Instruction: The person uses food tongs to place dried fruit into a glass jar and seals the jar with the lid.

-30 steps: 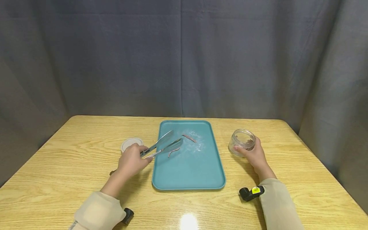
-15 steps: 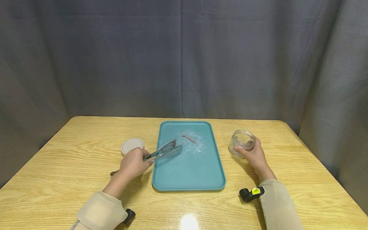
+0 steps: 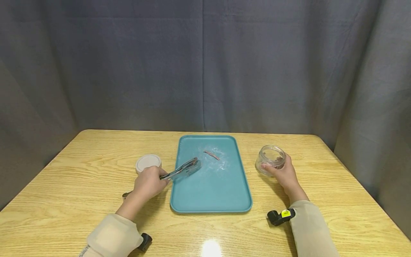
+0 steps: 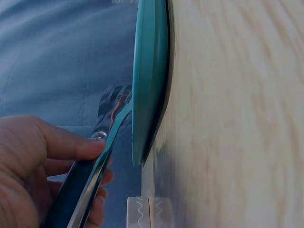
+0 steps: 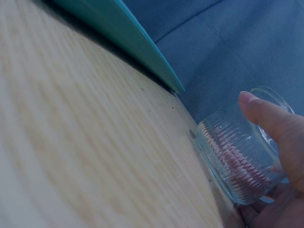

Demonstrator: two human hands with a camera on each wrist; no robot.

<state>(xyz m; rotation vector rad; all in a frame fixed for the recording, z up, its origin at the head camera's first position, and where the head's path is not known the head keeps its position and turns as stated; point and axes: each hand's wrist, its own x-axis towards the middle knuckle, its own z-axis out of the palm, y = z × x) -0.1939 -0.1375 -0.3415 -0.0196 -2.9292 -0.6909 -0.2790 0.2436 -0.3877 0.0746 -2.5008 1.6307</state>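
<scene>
In the head view my left hand [image 3: 149,184] grips metal tongs [image 3: 181,171], their two blades brought together over the left part of the teal tray [image 3: 212,196]. The left wrist view shows a thin reddish strip [image 4: 116,109] between the blades, close to the tray's edge. Another reddish-brown strip [image 3: 211,155] lies farther back on the tray amid white powder. At the tray's right, my right hand [image 3: 287,176] holds a clear glass jar [image 3: 264,162], thumb on its near side. Seen from the right wrist, pinkish pieces [image 5: 235,159] lie inside the ribbed glass.
A round whitish lid [image 3: 148,162] lies on the wooden table [image 3: 80,171] just beyond my left hand. Grey curtains [image 3: 205,71] hang behind the table and along both sides.
The tongs' blades, spread apart a second ago, have come together on the nearer strip, which lay on the tray. My left hand moved slightly right and down. My right hand keeps its hold.
</scene>
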